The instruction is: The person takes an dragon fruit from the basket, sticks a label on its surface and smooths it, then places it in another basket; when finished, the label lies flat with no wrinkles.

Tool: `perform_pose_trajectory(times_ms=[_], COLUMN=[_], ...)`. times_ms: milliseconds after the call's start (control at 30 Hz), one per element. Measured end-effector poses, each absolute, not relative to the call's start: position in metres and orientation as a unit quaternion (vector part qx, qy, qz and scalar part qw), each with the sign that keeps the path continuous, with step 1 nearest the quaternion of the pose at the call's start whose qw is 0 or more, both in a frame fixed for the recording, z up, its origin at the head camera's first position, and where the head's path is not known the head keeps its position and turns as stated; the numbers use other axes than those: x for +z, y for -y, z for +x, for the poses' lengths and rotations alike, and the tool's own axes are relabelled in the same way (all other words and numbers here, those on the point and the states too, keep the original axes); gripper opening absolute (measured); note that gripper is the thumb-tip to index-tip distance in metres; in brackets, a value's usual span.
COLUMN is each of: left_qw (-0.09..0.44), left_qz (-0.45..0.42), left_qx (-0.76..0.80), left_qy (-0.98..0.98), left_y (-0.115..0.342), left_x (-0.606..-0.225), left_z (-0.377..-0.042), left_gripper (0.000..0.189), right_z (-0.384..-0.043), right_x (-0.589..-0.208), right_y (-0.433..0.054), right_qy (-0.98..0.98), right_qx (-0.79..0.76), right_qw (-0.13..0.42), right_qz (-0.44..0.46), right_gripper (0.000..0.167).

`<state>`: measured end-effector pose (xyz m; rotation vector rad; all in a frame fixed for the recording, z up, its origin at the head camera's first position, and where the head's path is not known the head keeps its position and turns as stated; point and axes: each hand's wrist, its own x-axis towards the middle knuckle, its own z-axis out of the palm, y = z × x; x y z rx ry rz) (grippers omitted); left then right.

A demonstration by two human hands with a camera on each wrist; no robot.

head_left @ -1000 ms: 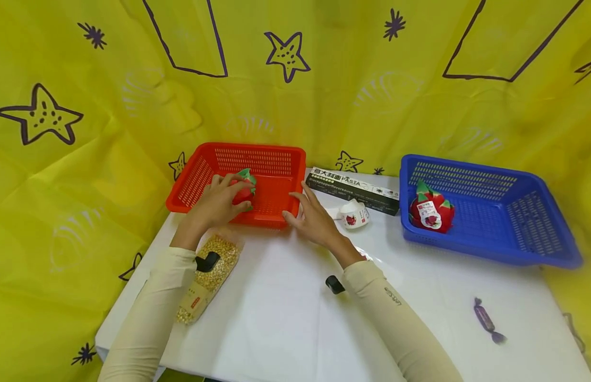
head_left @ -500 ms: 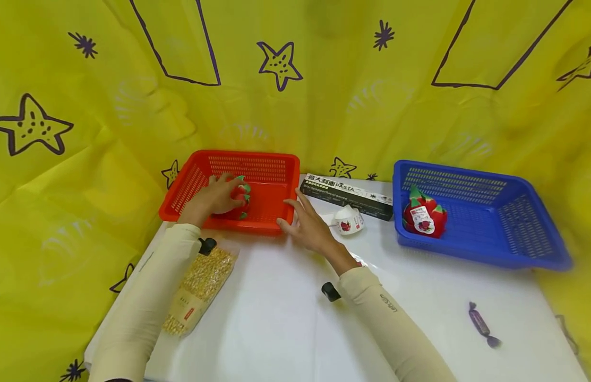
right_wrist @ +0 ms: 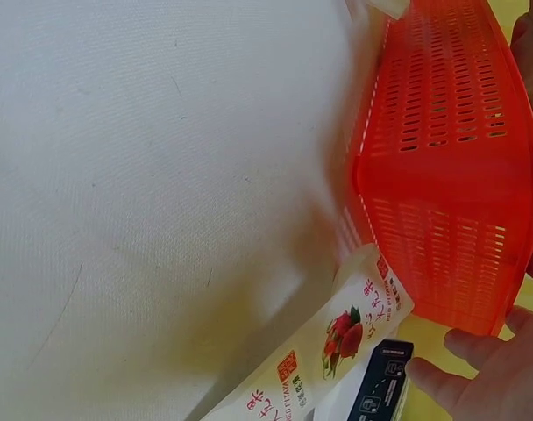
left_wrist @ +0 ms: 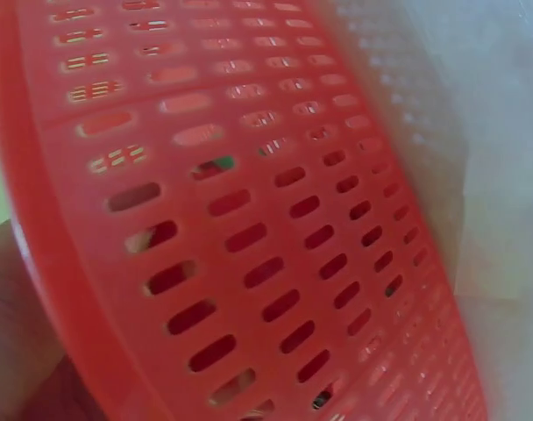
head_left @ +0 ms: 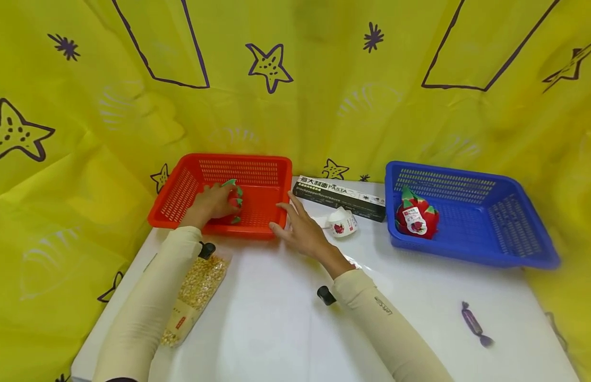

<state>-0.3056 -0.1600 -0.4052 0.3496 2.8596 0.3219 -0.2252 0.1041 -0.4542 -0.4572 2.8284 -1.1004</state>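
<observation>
Left hand [head_left: 210,204], right hand [head_left: 300,228]: bare
Right cuff [head_left: 353,286]: beige fabric
Right sleeve [head_left: 395,334]: beige, close-fitting, below the right cuff
Lettering [head_left: 383,306]: dark, slanted, just below the right cuff
Black wrist piece [head_left: 326,295]: small, just left of the right cuff
Left sleeve [head_left: 142,313]: matching beige, well left of the right cuff

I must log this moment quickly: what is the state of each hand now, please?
Left hand: holding the red-green fruit in the red basket.
Right hand: open, at the red basket's right side.
</observation>
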Motion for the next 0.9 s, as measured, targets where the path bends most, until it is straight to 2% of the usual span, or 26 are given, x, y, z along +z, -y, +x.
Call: perform_pose_trajectory(times_ms=[400,600,900], left_qw=[0.071,0.057,-0.005], left_qz=[0.128,0.113,0.086], left_qx=[0.145,0.166,0.202], left_qy=[-0.979,-0.978,-0.976], left_y=[0.166,0.163,0.148], left_x=[-0.411,-0.411,-0.390], left_z=[-0.304,-0.297,-0.284], left_gripper=[0.038,0.040,0.043], right_z=[-0.225,-0.221,-0.214], right_x=[-0.452,-0.452,-0.448], right_y=[-0.104,-0.107,-0.116], right_qy=[-0.928,-0.929,-0.922], right_qx=[-0.339,-0.332,-0.338], right_qw=[0.034,0.038,0.024], right_qz=[-0.151,-0.161,-0.185], right_gripper=[0.066,0.068,0.066])
